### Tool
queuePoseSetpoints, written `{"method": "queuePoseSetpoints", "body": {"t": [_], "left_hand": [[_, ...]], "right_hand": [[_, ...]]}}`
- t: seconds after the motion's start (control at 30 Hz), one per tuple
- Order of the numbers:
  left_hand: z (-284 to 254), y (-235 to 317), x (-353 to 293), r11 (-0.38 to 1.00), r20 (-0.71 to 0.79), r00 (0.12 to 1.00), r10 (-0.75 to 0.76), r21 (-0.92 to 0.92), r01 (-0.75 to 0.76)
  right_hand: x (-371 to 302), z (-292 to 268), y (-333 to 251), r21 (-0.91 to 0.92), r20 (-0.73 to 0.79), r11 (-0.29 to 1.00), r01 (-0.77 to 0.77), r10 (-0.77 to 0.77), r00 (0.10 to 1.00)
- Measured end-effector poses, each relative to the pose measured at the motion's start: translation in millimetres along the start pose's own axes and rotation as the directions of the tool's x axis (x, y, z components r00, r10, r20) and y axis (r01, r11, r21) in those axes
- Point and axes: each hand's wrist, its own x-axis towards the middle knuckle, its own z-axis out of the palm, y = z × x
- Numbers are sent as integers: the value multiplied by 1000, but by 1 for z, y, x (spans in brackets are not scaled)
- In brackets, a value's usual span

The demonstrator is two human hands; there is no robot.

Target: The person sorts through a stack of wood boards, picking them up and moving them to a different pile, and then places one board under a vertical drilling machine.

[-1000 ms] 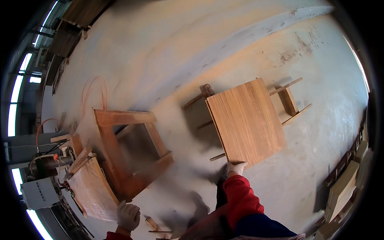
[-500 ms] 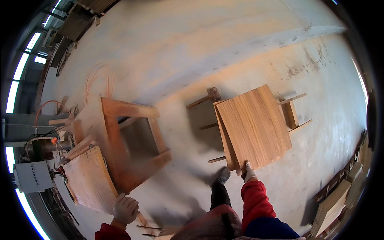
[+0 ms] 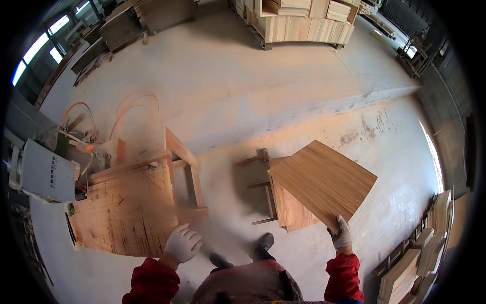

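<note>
My right hand [image 3: 342, 234], in a pale glove with dark fingertips, grips the near corner of a flat wood-grained panel [image 3: 324, 177]. That panel is raised and turned over another panel [image 3: 296, 205], which lies on a low stand [image 3: 271, 197] with thin wooden legs. My left hand [image 3: 183, 244], also gloved, is beside the near right corner of a wooden worktable [image 3: 121, 213] scored with dark lines. Its fingers are loosely bent and a little apart, with nothing seen in them.
Beyond the panels is a mallet [image 3: 262, 155] with a wooden handle. A grey machine box [image 3: 48, 169] and an orange hose [image 3: 81, 104] stand left. Board stacks [image 3: 405, 271] line the lower right; a large stack of wooden pieces [image 3: 309, 28] is at the far side.
My right hand has moved right, lifting and turning the top panel so more of the lower one shows. My left hand has shifted right and up. The view has tilted toward the far floor.
</note>
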Motion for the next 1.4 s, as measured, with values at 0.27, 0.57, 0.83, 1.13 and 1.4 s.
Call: {"method": "queuePoseSetpoints", "body": {"t": [0.27, 0.57, 0.83, 1.13, 1.4], "left_hand": [[-14, 24, -28, 485, 15, 952, -305, -858, 169], [-55, 20, -232, -480, 263, 698, -666, -867, -131], [-7, -37, -364, -442, 269, 371, -889, -717, -539], [-19, -107, -382, -288, 312, 78, -947, -713, -639], [1, -125, -402, -437, 468, 116, -876, -669, -602]], "right_hand": [[-192, -4, -25, -46, 273, 969, 241, -220, 937], [-271, 138, 52, -356, 738, 931, 85, 224, 636], [-308, 280, 147, -703, 644, 700, 121, 556, 526], [-334, 358, 147, -508, 859, 222, 832, 57, 509], [-317, 382, 179, -93, 851, -430, 898, 434, 297]]}}
